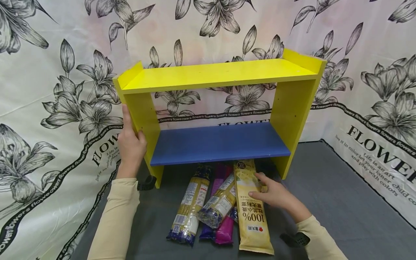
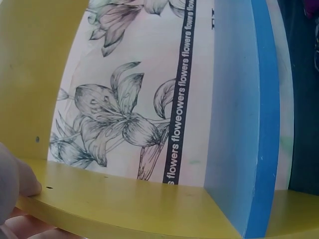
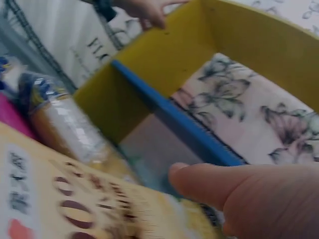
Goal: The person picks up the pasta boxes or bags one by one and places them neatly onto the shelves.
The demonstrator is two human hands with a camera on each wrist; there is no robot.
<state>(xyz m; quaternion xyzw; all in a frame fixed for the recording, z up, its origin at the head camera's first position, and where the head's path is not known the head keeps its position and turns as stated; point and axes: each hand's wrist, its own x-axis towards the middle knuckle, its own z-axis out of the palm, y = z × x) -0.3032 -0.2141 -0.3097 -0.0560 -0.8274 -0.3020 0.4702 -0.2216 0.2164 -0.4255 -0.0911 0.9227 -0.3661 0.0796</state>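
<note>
My left hand (image 1: 131, 146) grips the left side panel of a yellow shelf unit (image 1: 211, 75), thumb on the inner face and fingers around the outside. In the left wrist view, the thumb (image 2: 25, 179) lies by the panel's front edge. My right hand (image 1: 276, 193) is at the right edge of a pale yellow spaghetti packet (image 1: 251, 216), with thumb and index finger apart over it. The right wrist view shows the extended thumb (image 3: 209, 184) above the packet. Left of it, a clear packet of pasta (image 1: 217, 204) lies across magenta packaging (image 1: 225, 231).
A blue lower board (image 1: 217, 142) spans the unit, and the packets' far ends reach beneath it. Another blue-ended spaghetti packet (image 1: 190, 206) lies at the left of the pile. Grey cloth (image 1: 325, 187) covers the table; a flower-printed curtain (image 1: 373, 119) hangs behind.
</note>
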